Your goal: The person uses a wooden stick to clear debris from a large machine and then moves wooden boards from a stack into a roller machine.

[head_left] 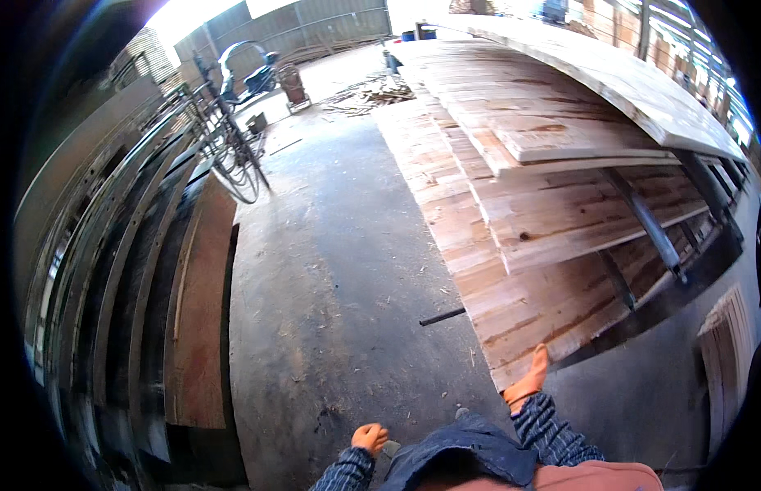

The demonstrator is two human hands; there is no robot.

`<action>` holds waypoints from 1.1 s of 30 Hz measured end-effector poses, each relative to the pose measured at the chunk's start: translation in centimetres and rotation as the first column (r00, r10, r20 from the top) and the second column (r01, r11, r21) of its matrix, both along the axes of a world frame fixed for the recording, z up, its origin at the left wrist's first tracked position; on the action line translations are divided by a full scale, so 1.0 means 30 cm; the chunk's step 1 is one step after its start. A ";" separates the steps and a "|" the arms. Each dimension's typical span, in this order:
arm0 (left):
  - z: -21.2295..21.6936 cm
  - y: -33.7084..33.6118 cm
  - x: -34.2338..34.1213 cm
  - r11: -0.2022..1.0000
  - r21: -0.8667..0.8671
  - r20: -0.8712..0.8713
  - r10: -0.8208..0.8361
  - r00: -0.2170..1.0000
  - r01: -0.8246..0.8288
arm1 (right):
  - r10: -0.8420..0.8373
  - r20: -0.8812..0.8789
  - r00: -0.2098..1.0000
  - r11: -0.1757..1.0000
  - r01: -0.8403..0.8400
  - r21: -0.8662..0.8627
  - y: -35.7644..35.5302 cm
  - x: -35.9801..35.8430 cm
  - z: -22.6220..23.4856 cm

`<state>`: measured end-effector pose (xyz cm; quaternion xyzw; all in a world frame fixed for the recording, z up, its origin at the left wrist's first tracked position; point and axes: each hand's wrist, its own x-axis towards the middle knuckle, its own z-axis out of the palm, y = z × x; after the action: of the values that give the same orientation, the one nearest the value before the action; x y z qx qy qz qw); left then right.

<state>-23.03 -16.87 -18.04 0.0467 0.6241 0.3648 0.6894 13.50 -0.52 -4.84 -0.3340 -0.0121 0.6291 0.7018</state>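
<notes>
My right hand (525, 386), in an orange glove, is at the near corner of the lowest wooden panel (532, 307) on the right. One digit lies along the panel's near edge; the other fingers are partly hidden, and the hand looks closed on that edge. The panel is wide, reddish-brown and pieced from many strips. My left hand (370, 438), also gloved in orange, hangs low over the floor, apart from the panels. Its fingers are curled in, and nothing shows in them.
More panels (552, 119) lie stacked on metal supports (642, 221), with a thick pale slab (593, 69) uppermost. A dark bar (442, 317) juts out at the left. Upright boards (204, 327) line the left side. Beyond stand a bicycle (237, 164), a scooter (260, 78) and wood scraps (368, 94).
</notes>
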 end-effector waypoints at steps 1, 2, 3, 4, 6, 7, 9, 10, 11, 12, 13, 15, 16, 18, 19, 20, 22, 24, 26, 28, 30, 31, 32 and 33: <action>0.002 -0.094 -0.032 0.992 -0.054 -0.086 0.107 0.991 -0.112 | -0.008 -0.027 1.000 0.997 0.005 -0.083 -0.016 0.006 -0.010; -0.020 -0.192 -0.077 0.980 -0.099 -0.115 0.159 0.981 -0.171 | 0.013 -0.009 1.000 0.999 -0.013 -0.043 -0.018 0.003 0.004; -0.151 -0.314 -0.179 0.964 -0.186 -0.030 0.190 0.981 -0.192 | 0.036 0.000 0.999 0.999 -0.036 -0.002 -0.013 -0.003 0.033; -0.142 -0.309 -0.138 0.897 -0.345 -0.192 0.222 0.956 -0.278 | 0.020 0.001 1.000 1.000 -0.020 0.010 0.001 0.017 0.053; -0.315 -0.493 -0.299 0.943 -0.331 -0.150 -0.087 0.985 0.033 | -0.004 -0.010 1.000 1.000 0.004 -0.008 0.055 -0.011 0.054; -0.333 -0.532 -0.324 0.912 -0.235 -0.272 -0.395 0.878 0.337 | -0.014 -0.009 1.000 1.000 0.014 -0.019 0.088 -0.020 0.033; -0.362 -0.577 -0.174 0.842 -0.413 -0.116 0.328 0.937 -0.346 | 0.001 0.015 1.000 1.000 -0.001 -0.013 0.126 0.042 -0.009; -0.345 -0.573 -0.129 0.805 -0.425 -0.144 0.391 0.909 -0.413 | 0.013 0.013 1.000 1.000 -0.014 0.006 0.172 0.054 -0.020; -0.220 -0.449 -0.040 0.782 -0.433 -0.150 0.428 0.891 -0.449 | -0.046 0.033 0.998 0.999 0.047 -0.011 0.234 0.088 -0.040; -0.097 -0.403 -0.083 0.910 -0.231 0.478 0.415 0.774 -0.345 | -0.069 0.022 0.997 0.997 0.069 -0.036 0.303 0.072 -0.053; -0.007 -0.283 0.001 0.817 -0.389 -0.117 0.414 0.902 -0.426 | -0.088 0.013 0.996 0.994 0.089 -0.061 0.367 0.063 -0.060; 0.054 -0.269 0.014 0.905 -0.130 0.009 0.411 0.912 -0.406 | 0.037 0.064 0.997 0.999 -0.035 -0.031 0.483 0.056 -0.092; 0.101 -0.220 0.064 0.894 -0.108 -0.059 0.431 0.900 -0.435 | 0.028 0.141 0.990 0.996 -0.015 -0.089 0.539 0.074 -0.098; 0.115 -0.187 0.097 0.890 -0.001 -0.029 0.455 0.890 -0.455 | 0.077 0.195 0.978 0.987 -0.046 -0.157 0.634 0.104 -0.103; 0.014 -0.219 0.056 0.869 0.069 -0.040 0.493 0.869 -0.490 | 0.120 0.155 0.981 0.982 -0.094 -0.167 0.666 0.121 -0.130; -0.005 -0.185 0.070 0.874 0.057 -0.129 0.485 0.865 -0.482 | 0.140 0.138 0.981 0.978 -0.116 -0.171 0.713 0.180 -0.157; -0.037 -0.215 0.108 0.848 0.002 -0.210 0.519 0.828 -0.531 | 0.212 0.177 0.961 0.960 -0.170 -0.222 0.717 0.147 -0.085; -0.096 -0.265 0.147 0.820 -0.014 -0.145 0.565 0.812 -0.572 | 0.179 0.212 0.961 0.956 -0.119 -0.268 0.687 0.135 -0.043; -0.086 -0.305 0.224 0.790 -0.088 -0.239 0.574 0.783 -0.606 | 0.140 0.203 0.969 0.941 -0.066 -0.331 0.707 0.187 -0.098; -0.063 -0.396 0.300 0.783 -0.199 -0.303 0.523 0.797 -0.589 | 0.175 0.162 0.971 0.937 -0.114 -0.329 0.651 0.162 -0.053; -0.175 -0.491 0.320 0.780 -0.200 -0.286 0.533 0.796 -0.593 | 0.229 0.130 0.965 0.938 -0.183 -0.295 0.739 0.296 -0.236; -0.192 -0.532 0.348 0.771 -0.206 -0.276 0.545 0.791 -0.603 | 0.263 0.126 0.957 0.924 -0.212 -0.318 0.739 0.295 -0.240; -0.208 -0.572 0.377 0.751 -0.247 -0.308 0.538 0.785 -0.612 | 0.295 0.121 0.948 0.909 -0.239 -0.341 0.739 0.305 -0.236; -0.232 -0.589 0.384 0.738 -0.265 -0.301 0.549 0.780 -0.621 | 0.284 0.140 0.948 0.919 -0.228 -0.320 0.735 0.300 -0.227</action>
<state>-11.52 -34.55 -25.01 -0.2391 0.7278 0.4402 0.4683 22.49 21.52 -11.65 -0.4885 -0.0250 0.6769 0.5501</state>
